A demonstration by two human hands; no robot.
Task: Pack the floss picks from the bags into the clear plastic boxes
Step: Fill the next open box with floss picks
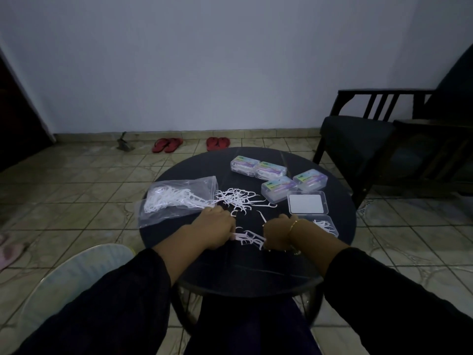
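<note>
Pinching one small bundle of floss picks (249, 238) between left hand (218, 228) and right hand (277, 235), near the tabletop's (256, 272) front edge. Risking slippage (loose grip), scattering picks short of the open box (325, 228) at the right edge; bag (176, 201) lying at the left edge.

Left grip (217, 230) and right grip (277, 234) curled, knuckles up, sleeves dark.
</note>
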